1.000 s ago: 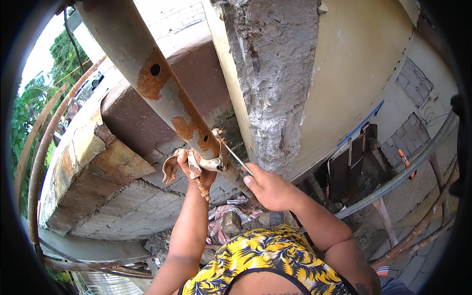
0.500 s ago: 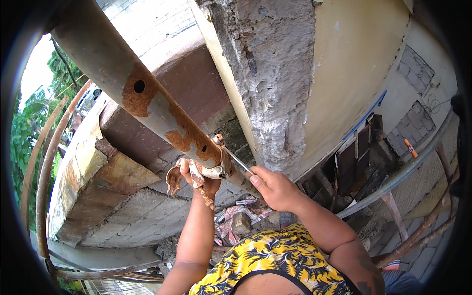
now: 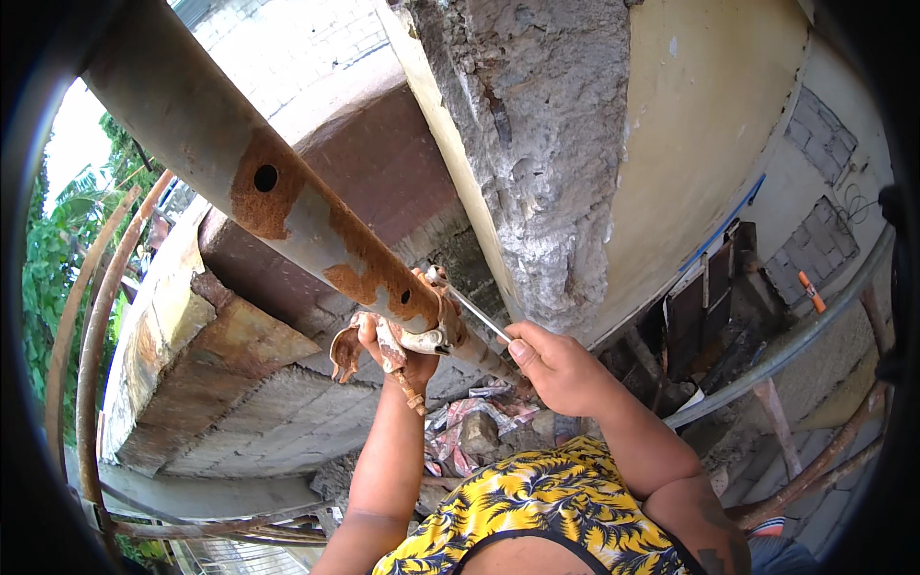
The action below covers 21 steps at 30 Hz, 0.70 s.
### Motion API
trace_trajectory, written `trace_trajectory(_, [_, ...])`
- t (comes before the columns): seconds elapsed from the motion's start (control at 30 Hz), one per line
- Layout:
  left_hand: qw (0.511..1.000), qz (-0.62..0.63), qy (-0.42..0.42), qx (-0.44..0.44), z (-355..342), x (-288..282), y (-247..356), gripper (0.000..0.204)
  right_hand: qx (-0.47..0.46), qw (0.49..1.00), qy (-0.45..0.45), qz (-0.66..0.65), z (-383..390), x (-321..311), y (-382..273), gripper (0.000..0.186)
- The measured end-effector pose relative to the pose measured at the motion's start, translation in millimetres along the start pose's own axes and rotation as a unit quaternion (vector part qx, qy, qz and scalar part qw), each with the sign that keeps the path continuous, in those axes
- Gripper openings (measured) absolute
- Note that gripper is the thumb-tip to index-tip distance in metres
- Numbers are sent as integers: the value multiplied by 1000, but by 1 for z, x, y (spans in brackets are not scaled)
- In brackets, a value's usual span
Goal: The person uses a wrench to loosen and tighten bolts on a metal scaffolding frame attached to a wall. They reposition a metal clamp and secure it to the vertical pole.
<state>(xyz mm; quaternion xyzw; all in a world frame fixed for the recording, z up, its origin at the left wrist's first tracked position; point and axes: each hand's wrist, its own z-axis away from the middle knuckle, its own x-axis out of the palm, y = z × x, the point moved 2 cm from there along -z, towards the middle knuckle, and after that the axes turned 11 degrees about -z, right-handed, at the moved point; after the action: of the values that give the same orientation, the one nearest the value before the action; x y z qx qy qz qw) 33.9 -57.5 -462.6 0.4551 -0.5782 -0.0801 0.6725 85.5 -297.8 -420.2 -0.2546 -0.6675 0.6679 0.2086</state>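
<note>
A rusty scaffold pipe (image 3: 225,144) with peeling grey paint slants down from the upper left. Around its lower part sits a rusty scaffold clamp (image 3: 385,347), one loose jaw and a bolt hanging off it. My left hand (image 3: 418,368) is closed on the clamp from below, its fingers partly hidden behind the metal. A thin silvery wrench (image 3: 484,317) reaches from the clamp's upper nut to my right hand (image 3: 561,372), which grips the handle's end with the thumb on top. The wrench's head meets the nut on the pipe's right side.
A rough concrete column (image 3: 546,153) rises just beyond the pipe, beside a cream wall (image 3: 709,125). Curved rusty bars (image 3: 96,345) stand at the left, and a grey pipe (image 3: 767,364) crosses at the right. Rubble and torn sacks (image 3: 479,431) lie below.
My right hand has moved slightly right, away from the pipe, with the wrench handle in it. My left hand stays on the clamp. The whole view has shifted a little.
</note>
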Motion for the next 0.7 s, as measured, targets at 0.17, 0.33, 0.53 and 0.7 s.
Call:
trace_trajectory(0.17, [993, -45, -106, -8, 3, 6, 3, 93, 31, 999, -30, 5, -2, -20, -13, 34])
trace_trajectory(0.33, [994, -64, -86, 12, 0, 7, 2, 102, -76, 997, 5, 20, -19, -14, 43, 39])
trace_trajectory(0.53, [996, -42, -84, -3, 1, 19, 6, 109, -90, 996, 1, -15, -55, 10, 108, 49])
trace_trajectory(0.7, [990, -55, -126, -25, -1, 12, 7, 109, -170, 981, 87, -37, -79, 28, 122, 44])
